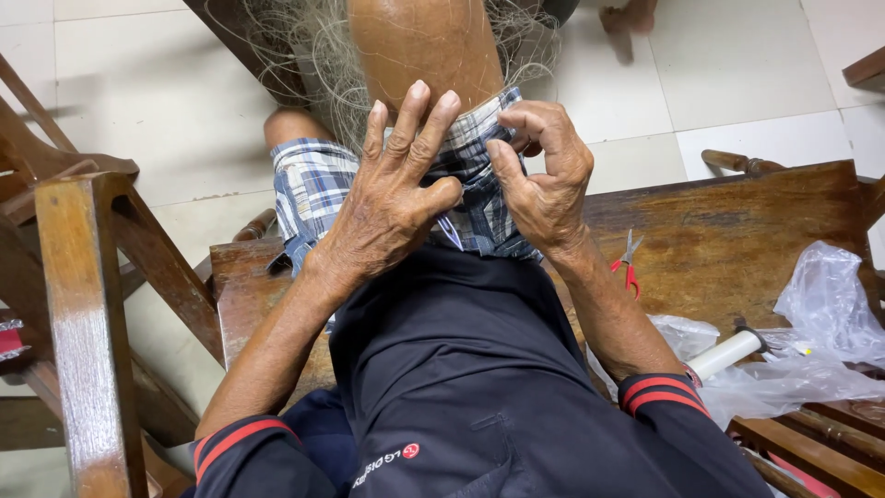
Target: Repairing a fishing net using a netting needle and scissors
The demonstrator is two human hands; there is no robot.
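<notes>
I sit on a wooden bench [737, 221] and look down at my lap. My left hand [392, 198] rests on my raised thigh, fingers spread, thumb pinching the hem of my blue plaid shorts [318, 184]. My right hand [544, 175] pinches the same hem with thumb and forefinger, just beside the left. A fine, pale fishing net [304, 55] is draped over my bare knee [424, 46] and hangs behind it. I cannot tell whether either hand also holds a strand of the net.
Small red-handled scissors [629, 263] lie on the bench to my right. Clear plastic bags [820, 323] and a white roll [728, 353] lie further right. A wooden chair [88, 304] stands at my left. Pale floor tiles [737, 74] lie beyond, with another person's foot [627, 18] at the top.
</notes>
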